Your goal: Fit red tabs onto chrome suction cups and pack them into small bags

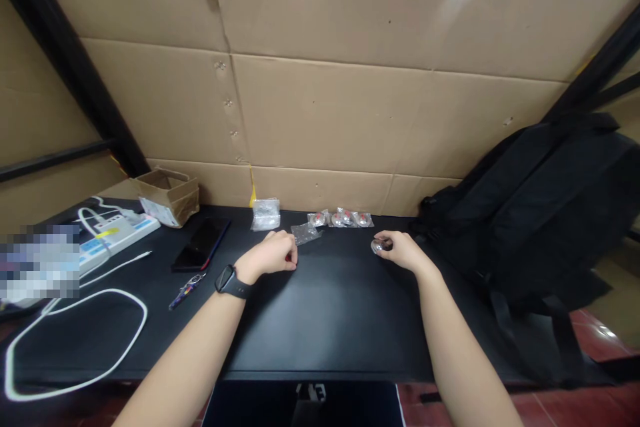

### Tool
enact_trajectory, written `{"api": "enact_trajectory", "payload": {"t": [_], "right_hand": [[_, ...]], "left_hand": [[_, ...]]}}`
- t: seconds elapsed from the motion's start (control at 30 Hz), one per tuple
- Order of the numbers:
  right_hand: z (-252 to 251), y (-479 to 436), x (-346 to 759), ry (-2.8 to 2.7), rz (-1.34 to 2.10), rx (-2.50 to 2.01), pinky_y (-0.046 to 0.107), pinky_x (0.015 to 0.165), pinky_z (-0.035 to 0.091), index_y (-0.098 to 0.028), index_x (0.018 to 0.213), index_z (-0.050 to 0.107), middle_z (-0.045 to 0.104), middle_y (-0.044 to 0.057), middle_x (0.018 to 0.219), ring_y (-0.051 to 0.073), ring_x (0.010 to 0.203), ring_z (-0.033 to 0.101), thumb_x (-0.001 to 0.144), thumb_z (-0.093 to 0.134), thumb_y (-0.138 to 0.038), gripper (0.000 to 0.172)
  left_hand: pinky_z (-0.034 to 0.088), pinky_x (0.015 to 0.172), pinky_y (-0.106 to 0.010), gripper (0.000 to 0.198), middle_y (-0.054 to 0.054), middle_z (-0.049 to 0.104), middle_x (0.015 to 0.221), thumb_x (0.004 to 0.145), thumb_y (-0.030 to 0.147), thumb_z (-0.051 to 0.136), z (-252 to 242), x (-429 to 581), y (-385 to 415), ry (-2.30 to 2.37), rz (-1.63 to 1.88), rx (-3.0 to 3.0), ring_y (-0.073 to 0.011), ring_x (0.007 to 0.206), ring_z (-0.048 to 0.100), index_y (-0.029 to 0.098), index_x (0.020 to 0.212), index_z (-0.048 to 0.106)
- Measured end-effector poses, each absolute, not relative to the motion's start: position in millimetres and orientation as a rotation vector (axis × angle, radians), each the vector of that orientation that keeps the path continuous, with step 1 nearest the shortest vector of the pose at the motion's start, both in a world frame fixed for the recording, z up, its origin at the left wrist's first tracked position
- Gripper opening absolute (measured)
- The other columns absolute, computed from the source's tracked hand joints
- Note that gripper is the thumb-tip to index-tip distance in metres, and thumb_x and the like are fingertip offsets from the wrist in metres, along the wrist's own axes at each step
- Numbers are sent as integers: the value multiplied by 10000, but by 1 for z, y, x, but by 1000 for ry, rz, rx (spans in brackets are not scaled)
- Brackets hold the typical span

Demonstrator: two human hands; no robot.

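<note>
My left hand [273, 253], with a black watch [233, 281] on its wrist, is closed low over the table, fingers curled down. A bit of red shows under its fingertips; the rest of that small thing is hidden. Just beyond these fingers lies a crumpled clear plastic bag [306, 233]. Between the thumb and fingers of my right hand [403, 251] is a shiny, round, silvery disc [377, 247], partly covered by the fingers. Several clear packets [342, 217] stand in a row at the back, each with a round silvery piece; red spots show on them.
A stack of clear plastic bags [266, 214] lies by the cardboard wall [320, 120]. On the left are a phone [203, 244], a keychain [187, 291], a small cardboard box [173, 195], a power strip [120, 238] and a white cable [145, 320]. A black backpack [540, 207] fills the right side.
</note>
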State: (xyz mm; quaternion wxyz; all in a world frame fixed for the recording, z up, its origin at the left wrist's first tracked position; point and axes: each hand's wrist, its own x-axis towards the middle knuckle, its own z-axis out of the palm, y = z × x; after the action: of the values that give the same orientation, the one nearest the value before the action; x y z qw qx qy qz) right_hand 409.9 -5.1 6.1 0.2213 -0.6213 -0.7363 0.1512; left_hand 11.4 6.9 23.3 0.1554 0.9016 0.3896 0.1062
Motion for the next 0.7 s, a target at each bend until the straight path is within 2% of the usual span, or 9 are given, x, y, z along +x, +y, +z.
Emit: {"api": "enact_trajectory", "payload": {"t": [0.13, 0.3, 0.5, 0.6, 0.7], "right_hand": [[6, -6, 411, -2047, 413, -1716, 307, 846, 535, -216, 1075, 751, 784, 65, 990, 243, 902, 729, 645, 727, -128, 440], [15, -11, 407, -2014, 384, -1698, 310, 856, 529, -208, 1054, 746, 780, 62, 993, 238, 903, 725, 666, 707, -152, 394], [29, -18, 390, -1964, 344, -1529, 292, 804, 532, -214, 1075, 724, 757, 46, 1005, 207, 882, 699, 729, 686, -225, 349], [32, -21, 376, -1952, 350, -1445, 308, 819, 533, -208, 1077, 725, 745, 59, 1028, 209, 893, 689, 728, 686, -211, 351], [32, -24, 353, -1906, 478, -1306, 334, 811, 544, -218, 1102, 716, 733, 71, 1062, 229, 942, 680, 742, 707, -231, 361]], "left_hand": [[394, 890, -335, 64, -15, 694, 907, 740, 207, 748, 25, 12, 4, 1093, 313, 2625, -236, 982, 607, 269, 743, 735], [395, 906, -329, 64, -23, 682, 926, 827, 228, 680, 32, 13, 2, 1058, 343, 2641, -228, 989, 599, 242, 767, 698], [416, 902, -320, 98, -33, 675, 971, 945, 293, 558, 51, 17, -5, 970, 629, 2602, -202, 954, 600, 226, 920, 624], [429, 875, -319, 133, -29, 683, 933, 977, 301, 497, 57, 21, -9, 1010, 765, 2546, -188, 882, 613, 222, 942, 597], [442, 851, -313, 153, -22, 699, 883, 967, 323, 529, 59, 27, -11, 1000, 896, 2491, -181, 834, 628, 214, 913, 621]]}}
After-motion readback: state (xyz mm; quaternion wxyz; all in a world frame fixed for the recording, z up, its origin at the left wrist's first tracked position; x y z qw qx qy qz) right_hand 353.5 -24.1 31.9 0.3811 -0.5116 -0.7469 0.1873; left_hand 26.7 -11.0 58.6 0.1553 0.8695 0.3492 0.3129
